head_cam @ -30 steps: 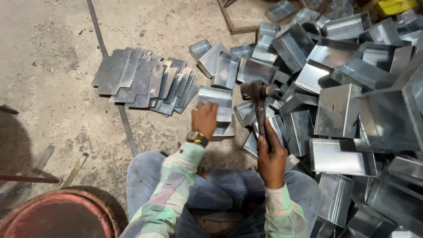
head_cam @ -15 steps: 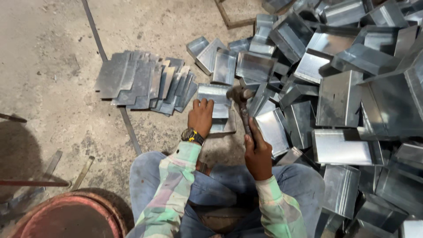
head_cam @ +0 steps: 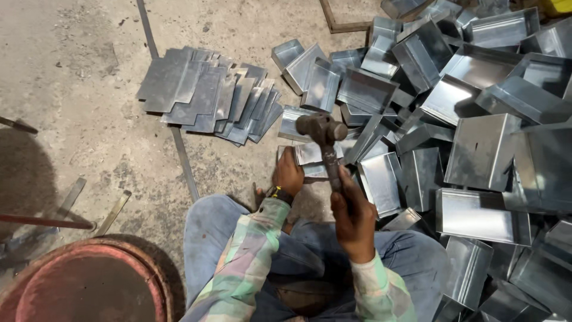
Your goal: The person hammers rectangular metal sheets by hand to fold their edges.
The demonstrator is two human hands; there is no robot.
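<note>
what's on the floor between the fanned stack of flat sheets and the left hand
In the head view, bare concrete floor lies between the flat sheets and the left hand; a thin metal strip runs just left.

no packages, labels, signs or screens show anywhere in the head view.
</note>
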